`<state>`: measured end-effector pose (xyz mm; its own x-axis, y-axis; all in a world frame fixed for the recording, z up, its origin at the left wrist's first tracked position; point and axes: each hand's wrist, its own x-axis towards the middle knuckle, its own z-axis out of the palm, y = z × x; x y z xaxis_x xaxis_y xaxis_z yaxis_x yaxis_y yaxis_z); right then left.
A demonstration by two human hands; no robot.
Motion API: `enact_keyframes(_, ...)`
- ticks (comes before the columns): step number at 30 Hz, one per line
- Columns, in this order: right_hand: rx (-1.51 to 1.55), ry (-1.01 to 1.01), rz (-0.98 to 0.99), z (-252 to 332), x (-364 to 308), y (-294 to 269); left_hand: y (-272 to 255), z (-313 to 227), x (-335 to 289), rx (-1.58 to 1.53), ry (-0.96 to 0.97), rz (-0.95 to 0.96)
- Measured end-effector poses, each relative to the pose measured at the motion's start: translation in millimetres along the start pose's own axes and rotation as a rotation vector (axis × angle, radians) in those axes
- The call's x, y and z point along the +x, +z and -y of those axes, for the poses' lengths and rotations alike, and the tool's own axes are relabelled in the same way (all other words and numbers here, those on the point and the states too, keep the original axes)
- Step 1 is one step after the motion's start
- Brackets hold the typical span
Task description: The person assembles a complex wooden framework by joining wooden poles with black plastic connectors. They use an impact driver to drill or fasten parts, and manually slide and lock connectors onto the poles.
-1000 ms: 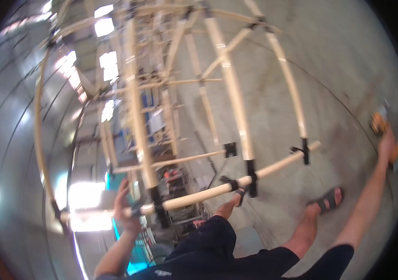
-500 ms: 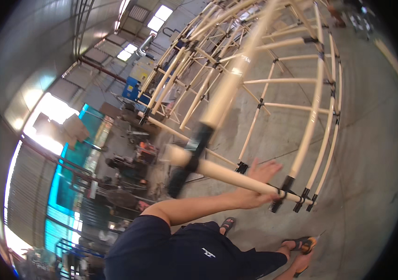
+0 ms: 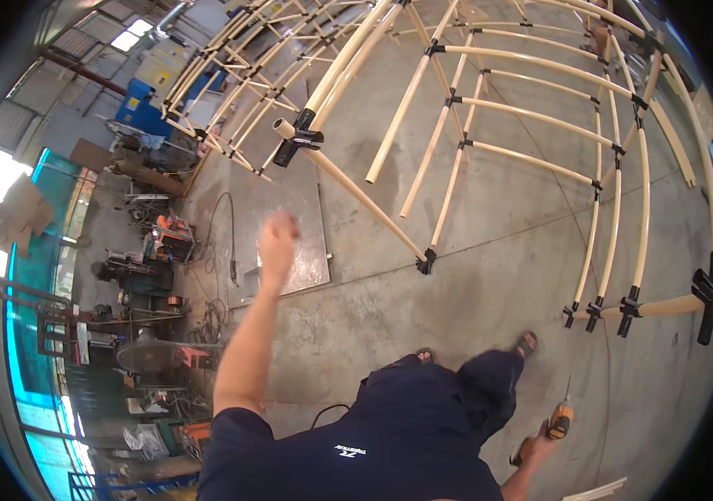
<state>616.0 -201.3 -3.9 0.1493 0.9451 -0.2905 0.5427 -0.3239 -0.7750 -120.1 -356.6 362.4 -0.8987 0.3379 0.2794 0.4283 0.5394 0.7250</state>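
Observation:
In my right hand (image 3: 537,449), low at the right, is an orange and black power drill (image 3: 561,422); its long thin bit points away from me. My left hand (image 3: 278,242) is stretched out ahead over the floor, touching nothing I can see, its fingers smeared by motion. Just beyond it, a cream pipe frame (image 3: 360,196) ends in a black clamp joint (image 3: 298,144) and an open pipe end. Another black joint (image 3: 426,262) rests near the floor. To the right, cream pipes meet a low crossbar (image 3: 665,308) through several black joints.
Racks of cream pipes (image 3: 532,108) fill the far side. A metal plate (image 3: 310,259) lies on the concrete floor under my left hand. Machines, cables and a fan (image 3: 152,355) crowd the left. Loose pipes (image 3: 594,491) lie at the lower right.
My left hand has come off the low crossbar and swung left. My view has turned, so the crossbar now sits farther right. The drill in my right hand shows more fully.

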Motion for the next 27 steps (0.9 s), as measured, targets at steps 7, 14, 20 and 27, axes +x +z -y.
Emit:
enact_keyframes(7,0.139,0.056,0.195,48.8,-39.2,135.6,-61.5,-19.3,174.2,-0.392,-0.005,0.117)
enact_keyframes(14,0.088,-0.205,0.282,160.4,-1.2,287.9,-85.8,-75.3,254.8,0.141,0.418,0.495)
enact_keyframes(20,0.472,0.106,0.268,246.8,-24.7,371.7,-21.0,-164.5,315.3,0.496,1.171,1.043)
enact_keyframes(27,-0.149,-0.395,-0.333,328.0,-131.3,476.5,66.4,-153.2,363.1,0.428,1.714,1.774)
